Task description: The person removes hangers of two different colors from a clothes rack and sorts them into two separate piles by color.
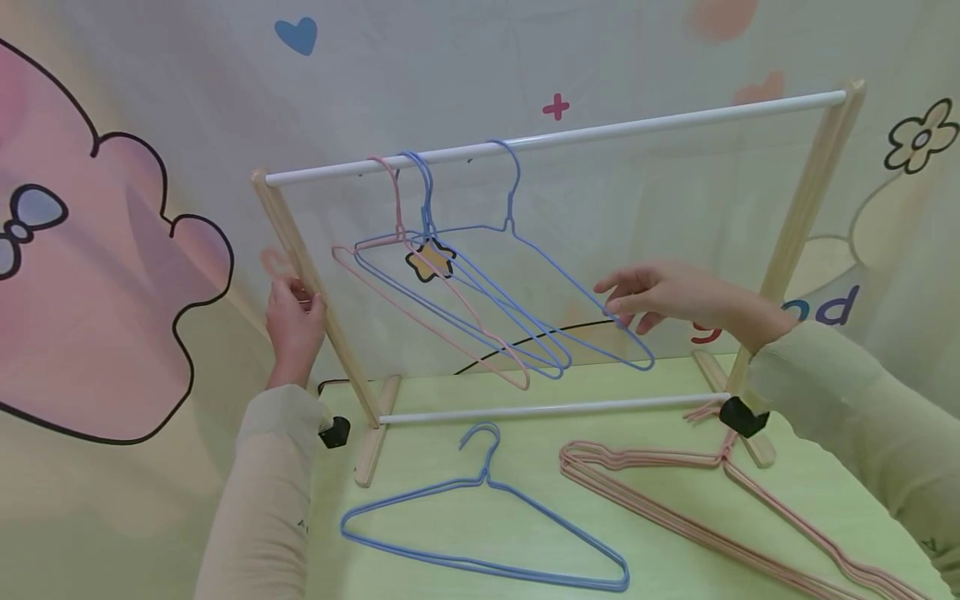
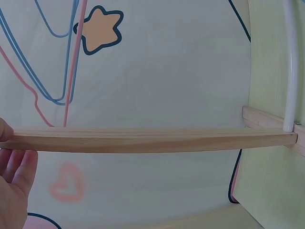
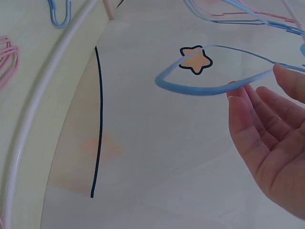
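Observation:
My left hand [image 1: 296, 323] grips the left wooden post [image 2: 143, 140] of a small clothes rack, thumb on one side and fingers on the other. Over at the right, my right hand [image 1: 660, 296] holds the sloping arm of a blue wire hanger [image 3: 195, 89] lightly between thumb and fingers. That hanger's hook is over the white top rod [image 1: 600, 133], apart from the others. Further left on the rod hang a pink hanger [image 1: 465, 310] and blue hangers [image 1: 426, 187] close together, their lower ends overlapping in the head view.
On the pale green table lie stacked blue hangers [image 1: 487, 479] in front of the rack. Several pink hangers [image 1: 652, 458] lie at the right, near the right foot [image 1: 757, 446]. A white lower rod [image 1: 540, 410] joins the posts. Behind hangs a printed curtain [image 1: 637, 50].

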The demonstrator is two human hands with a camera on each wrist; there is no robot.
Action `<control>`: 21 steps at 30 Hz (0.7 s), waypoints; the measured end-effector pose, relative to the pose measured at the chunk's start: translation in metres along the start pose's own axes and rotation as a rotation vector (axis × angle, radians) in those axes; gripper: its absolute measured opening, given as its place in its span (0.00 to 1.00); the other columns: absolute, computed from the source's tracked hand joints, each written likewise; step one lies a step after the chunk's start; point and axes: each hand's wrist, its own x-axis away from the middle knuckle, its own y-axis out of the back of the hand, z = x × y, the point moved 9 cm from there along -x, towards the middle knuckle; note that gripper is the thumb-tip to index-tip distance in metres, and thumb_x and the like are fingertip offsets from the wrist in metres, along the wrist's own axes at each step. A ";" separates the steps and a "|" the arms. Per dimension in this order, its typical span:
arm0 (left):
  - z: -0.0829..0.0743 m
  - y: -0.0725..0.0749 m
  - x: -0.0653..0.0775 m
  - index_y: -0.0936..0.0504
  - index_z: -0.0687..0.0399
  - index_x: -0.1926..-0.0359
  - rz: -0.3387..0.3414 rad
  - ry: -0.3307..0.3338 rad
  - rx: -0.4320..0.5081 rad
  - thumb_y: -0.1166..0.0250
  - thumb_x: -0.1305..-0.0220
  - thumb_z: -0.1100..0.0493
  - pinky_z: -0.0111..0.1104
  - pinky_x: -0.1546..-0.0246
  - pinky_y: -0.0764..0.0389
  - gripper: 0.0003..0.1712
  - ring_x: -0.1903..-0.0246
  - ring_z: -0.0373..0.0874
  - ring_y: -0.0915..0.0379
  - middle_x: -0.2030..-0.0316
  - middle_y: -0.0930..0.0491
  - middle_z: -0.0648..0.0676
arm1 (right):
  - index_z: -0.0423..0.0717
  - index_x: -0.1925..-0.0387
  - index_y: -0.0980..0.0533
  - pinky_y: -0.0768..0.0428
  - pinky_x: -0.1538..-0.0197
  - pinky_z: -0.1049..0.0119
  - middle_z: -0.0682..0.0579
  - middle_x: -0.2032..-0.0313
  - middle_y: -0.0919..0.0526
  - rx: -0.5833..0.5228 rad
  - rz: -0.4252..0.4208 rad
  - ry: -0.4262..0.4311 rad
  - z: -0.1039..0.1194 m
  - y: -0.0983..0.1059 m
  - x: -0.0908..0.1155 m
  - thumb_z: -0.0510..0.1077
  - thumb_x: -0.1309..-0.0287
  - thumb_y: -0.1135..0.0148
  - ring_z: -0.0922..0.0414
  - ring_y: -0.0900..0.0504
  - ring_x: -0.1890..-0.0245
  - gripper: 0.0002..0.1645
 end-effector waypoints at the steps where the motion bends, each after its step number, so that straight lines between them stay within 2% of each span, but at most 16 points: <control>1: 0.000 0.000 0.000 0.36 0.65 0.59 0.000 0.000 0.000 0.48 0.43 0.62 0.41 0.54 0.27 0.13 0.58 0.54 0.26 0.60 0.30 0.64 | 0.40 0.43 0.36 0.22 0.60 0.64 0.46 0.57 0.23 0.003 0.001 0.000 0.001 -0.001 -0.002 0.46 0.43 0.46 0.58 0.23 0.65 0.28; 7: 0.002 -0.001 0.000 0.36 0.65 0.59 -0.004 0.000 0.006 0.48 0.43 0.62 0.41 0.55 0.26 0.13 0.58 0.54 0.26 0.60 0.30 0.64 | 0.38 0.44 0.37 0.22 0.62 0.64 0.49 0.63 0.21 -0.014 0.026 -0.016 0.004 -0.009 -0.014 0.43 0.44 0.46 0.57 0.23 0.69 0.27; 14: 0.001 -0.001 0.000 0.36 0.66 0.59 -0.001 -0.002 0.005 0.48 0.43 0.62 0.41 0.56 0.26 0.13 0.58 0.54 0.26 0.60 0.30 0.64 | 0.34 0.56 0.32 0.23 0.67 0.63 0.53 0.74 0.25 -0.074 0.082 -0.010 0.009 -0.017 -0.022 0.37 0.43 0.49 0.56 0.25 0.74 0.14; 21: 0.000 -0.001 0.000 0.36 0.66 0.58 0.003 0.001 0.003 0.48 0.42 0.62 0.41 0.57 0.25 0.13 0.57 0.54 0.26 0.60 0.30 0.64 | 0.36 0.59 0.34 0.24 0.68 0.61 0.51 0.74 0.27 -0.059 0.043 -0.008 0.019 -0.006 -0.014 0.35 0.42 0.51 0.56 0.26 0.75 0.09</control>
